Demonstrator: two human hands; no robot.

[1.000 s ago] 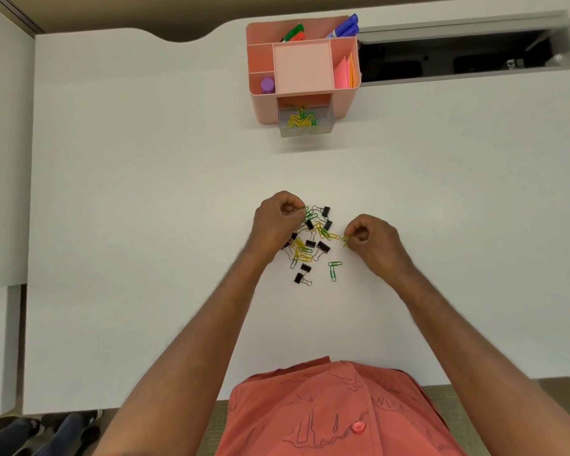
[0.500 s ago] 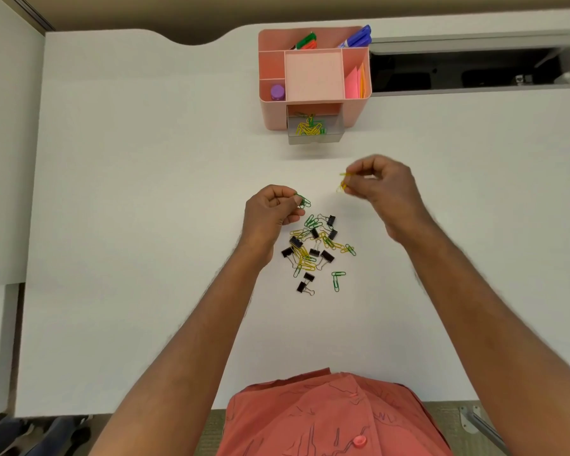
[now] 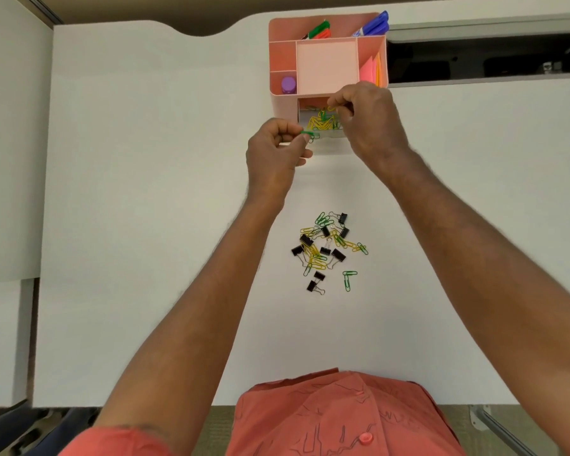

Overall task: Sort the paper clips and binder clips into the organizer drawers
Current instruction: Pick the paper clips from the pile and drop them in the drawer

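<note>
Your left hand (image 3: 277, 153) pinches a green paper clip (image 3: 310, 134) just at the near left corner of the open drawer (image 3: 323, 126) of the pink organizer (image 3: 282, 103). Your right hand (image 3: 367, 123) pinches a yellow paper clip (image 3: 331, 108) over that drawer, where yellow and green clips already lie. On the white surface (image 3: 145, 192), between your forearms, sits the pile of paper clips and black binder clips (image 3: 326, 250).
</note>
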